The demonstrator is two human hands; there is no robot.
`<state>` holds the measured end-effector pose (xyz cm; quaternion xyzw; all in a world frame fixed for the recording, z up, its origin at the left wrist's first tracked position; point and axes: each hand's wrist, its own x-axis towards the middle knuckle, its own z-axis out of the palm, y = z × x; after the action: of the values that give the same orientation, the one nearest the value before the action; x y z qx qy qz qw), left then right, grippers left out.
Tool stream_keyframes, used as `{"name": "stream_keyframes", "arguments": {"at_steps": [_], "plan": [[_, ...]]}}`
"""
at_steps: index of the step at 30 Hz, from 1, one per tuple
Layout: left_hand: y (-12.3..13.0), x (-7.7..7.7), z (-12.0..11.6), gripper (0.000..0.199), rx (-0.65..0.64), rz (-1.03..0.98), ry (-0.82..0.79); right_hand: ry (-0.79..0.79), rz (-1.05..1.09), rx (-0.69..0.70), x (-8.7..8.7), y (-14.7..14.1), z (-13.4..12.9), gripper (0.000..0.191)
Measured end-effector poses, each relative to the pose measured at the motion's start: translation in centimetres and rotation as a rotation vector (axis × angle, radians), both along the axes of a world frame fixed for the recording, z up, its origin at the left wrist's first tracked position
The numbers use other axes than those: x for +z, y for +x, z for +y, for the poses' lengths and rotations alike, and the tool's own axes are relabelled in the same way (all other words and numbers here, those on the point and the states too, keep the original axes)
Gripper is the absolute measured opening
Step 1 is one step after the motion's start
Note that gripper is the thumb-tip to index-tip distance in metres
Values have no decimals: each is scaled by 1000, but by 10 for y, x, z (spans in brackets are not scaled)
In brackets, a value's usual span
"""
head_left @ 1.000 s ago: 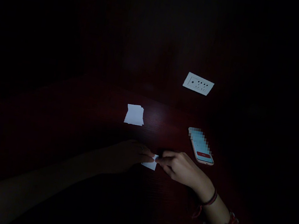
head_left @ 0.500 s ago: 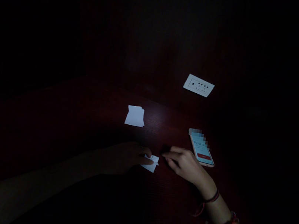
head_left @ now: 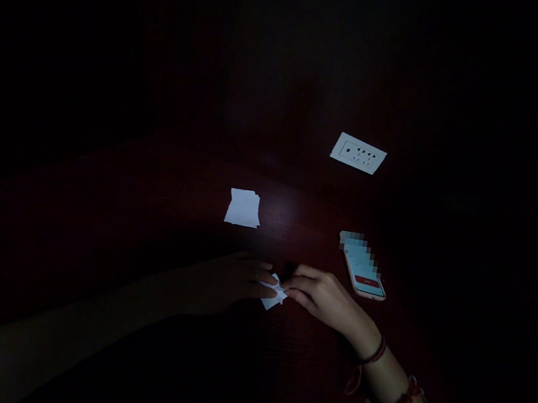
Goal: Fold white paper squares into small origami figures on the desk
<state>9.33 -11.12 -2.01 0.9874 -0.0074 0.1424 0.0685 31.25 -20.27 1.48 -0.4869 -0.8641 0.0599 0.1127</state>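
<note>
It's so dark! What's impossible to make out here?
All in the head view:
Small paper, left part: covered by the left hand.
Phone, upper screen: masked by blocky pixels.
Paper stack, lower sheets: mostly beneath the top one.
Right forearm, elbow end: cut off by the bottom edge.
Wall, outer parts: lost in darkness.

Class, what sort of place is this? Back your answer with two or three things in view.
Probably a dimly lit room indoors, at a desk or table. The signs: its dark red top, a phone lying on it, and a white socket plate beyond, apparently wall-mounted.
</note>
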Motion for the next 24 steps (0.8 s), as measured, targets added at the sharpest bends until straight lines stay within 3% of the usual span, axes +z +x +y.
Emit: {"name": "stream_keyframes", "arguments": {"at_steps": [16,24], "plan": [[7,7,-5,39,-1,-67,25,-66,211,-146,-11,-8,15,11],[8,-5,-4,44,57,-83,50,-128,340,-247,-10,-10,19,7]]}}
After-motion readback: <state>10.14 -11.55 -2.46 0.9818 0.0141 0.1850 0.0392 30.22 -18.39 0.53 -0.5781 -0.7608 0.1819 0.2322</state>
